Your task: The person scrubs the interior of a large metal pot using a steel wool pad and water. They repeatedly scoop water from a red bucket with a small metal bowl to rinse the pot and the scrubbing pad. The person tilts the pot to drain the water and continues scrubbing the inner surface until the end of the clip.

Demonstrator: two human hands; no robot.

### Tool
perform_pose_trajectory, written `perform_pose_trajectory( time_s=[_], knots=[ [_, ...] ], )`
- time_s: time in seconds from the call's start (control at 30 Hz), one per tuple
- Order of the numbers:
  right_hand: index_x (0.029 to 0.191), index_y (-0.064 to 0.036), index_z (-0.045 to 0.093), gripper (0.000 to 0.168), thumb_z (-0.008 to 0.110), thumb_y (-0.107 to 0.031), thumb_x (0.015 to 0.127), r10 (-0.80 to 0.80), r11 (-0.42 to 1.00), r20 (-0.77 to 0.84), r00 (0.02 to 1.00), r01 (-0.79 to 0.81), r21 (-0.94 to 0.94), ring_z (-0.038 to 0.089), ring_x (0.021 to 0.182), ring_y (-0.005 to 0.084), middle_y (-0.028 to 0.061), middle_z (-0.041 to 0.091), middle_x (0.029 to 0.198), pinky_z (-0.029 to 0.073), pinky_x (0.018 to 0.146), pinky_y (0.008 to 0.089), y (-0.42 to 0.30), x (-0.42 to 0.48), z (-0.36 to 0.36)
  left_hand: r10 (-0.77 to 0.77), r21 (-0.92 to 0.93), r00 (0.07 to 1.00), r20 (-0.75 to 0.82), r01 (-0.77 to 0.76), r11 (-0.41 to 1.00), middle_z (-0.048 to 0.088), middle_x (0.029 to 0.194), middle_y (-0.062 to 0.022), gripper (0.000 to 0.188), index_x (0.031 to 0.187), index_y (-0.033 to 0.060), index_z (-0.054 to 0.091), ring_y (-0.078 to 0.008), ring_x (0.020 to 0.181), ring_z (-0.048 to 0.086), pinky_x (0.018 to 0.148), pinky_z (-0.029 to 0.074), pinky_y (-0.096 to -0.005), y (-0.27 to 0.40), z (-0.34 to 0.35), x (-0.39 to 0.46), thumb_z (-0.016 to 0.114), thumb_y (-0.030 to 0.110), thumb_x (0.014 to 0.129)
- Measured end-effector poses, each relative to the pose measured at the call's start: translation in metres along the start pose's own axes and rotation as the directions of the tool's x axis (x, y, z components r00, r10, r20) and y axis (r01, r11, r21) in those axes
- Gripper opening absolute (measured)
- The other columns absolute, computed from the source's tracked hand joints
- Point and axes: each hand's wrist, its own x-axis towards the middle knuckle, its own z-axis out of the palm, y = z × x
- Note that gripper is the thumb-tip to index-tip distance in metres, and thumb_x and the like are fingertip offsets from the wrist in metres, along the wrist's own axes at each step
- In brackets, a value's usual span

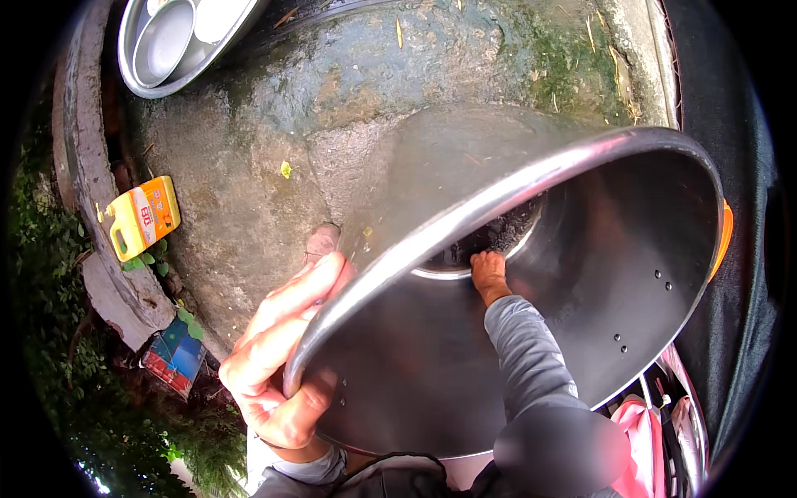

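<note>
A large, deep metal pot is tilted in front of me, its wide mouth towards me. My left hand grips the rolled rim at the left, with the thumb inside and the fingers outside. Deep within the pot, my right hand is at the edge of the dark, wet-looking bottom. Its fingers are curled, and whether they hold anything is hidden. Rivets show on the inner wall. An orange handle sticks out beyond the right side of the rim.
On the left stands a yellow jug of detergent with a pump, beside a low concrete curb. A metal basin with bowls sits at upper left. Mossy concrete lies under everything; dark sheeting hangs at right.
</note>
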Motion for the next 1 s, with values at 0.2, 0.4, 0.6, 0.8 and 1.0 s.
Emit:
perform_pose_trajectory(
  time_s=[0.2,0.4,0.6,0.8,1.0],
  knots=[
    [0.096,-0.014,0.075,0.03,0.074,-0.04,0.081,0.17,0.834,0.001,0.986,-0.144,0.533,0.07,0.104,0.0315,0.0101,0.073,0.108,0.058,0.087,0.0414,-0.16,0.016,-0.069,-0.01,0.03,1.0,-0.013,0.011,0.999,0.057,0.13,-0.0381,0.061,0.121,-0.0077,0.065,-0.0454,0.125,0.057,0.113,0.035,-0.0527,-0.002,-0.004,-0.003,0.058,0.0,0.061],
    [0.107,-0.009,0.069,0.038,0.071,-0.037,0.079,0.043,0.842,0.029,0.999,-0.052,0.537,0.066,0.105,0.0384,0.0172,0.069,0.107,0.052,0.091,0.0482,-0.115,-0.002,-0.046,-0.015,0.143,1.0,0.022,0.012,0.99,0.055,0.131,-0.0393,0.062,0.124,-0.0063,0.063,-0.0449,0.129,0.054,0.111,0.037,-0.0495,0.0,-0.013,-0.003,0.058,0.0,0.062],
    [0.099,-0.015,0.072,0.023,0.05,-0.022,0.096,0.127,0.987,-0.193,0.973,-0.144,-0.076,0.066,0.099,0.0268,0.0076,0.07,0.101,0.051,0.083,0.0408,0.095,0.022,-0.014,-0.032,0.092,0.999,0.019,0.03,0.995,0.055,0.131,-0.0402,0.056,0.122,-0.0066,0.064,-0.0463,0.129,0.053,0.112,0.036,-0.0507,-0.002,-0.006,-0.006,0.061,0.003,0.066],
    [0.093,-0.019,0.076,0.021,0.055,-0.022,0.093,0.175,0.983,-0.091,0.98,-0.179,-0.031,0.063,0.105,0.0271,0.0065,0.07,0.103,0.054,0.076,0.0359,0.075,0.017,-0.015,-0.038,0.158,0.999,0.03,0.033,0.987,0.054,0.132,-0.0403,0.056,0.122,-0.0089,0.063,-0.0494,0.13,0.051,0.113,0.034,-0.0529,0.001,-0.009,0.0,0.059,0.002,0.067],
    [0.116,-0.009,0.062,0.037,0.056,-0.037,0.092,0.058,0.776,0.197,0.979,-0.168,0.608,0.06,0.117,0.0373,0.0184,0.064,0.117,0.046,0.1,0.0487,-0.119,-0.018,-0.019,-0.015,0.108,0.996,0.084,0.006,0.994,0.054,0.134,-0.0381,0.061,0.126,-0.0098,0.062,-0.0523,0.132,0.047,0.114,0.03,-0.0558,0.001,-0.012,0.0,0.058,0.0,0.066]
  ],
)
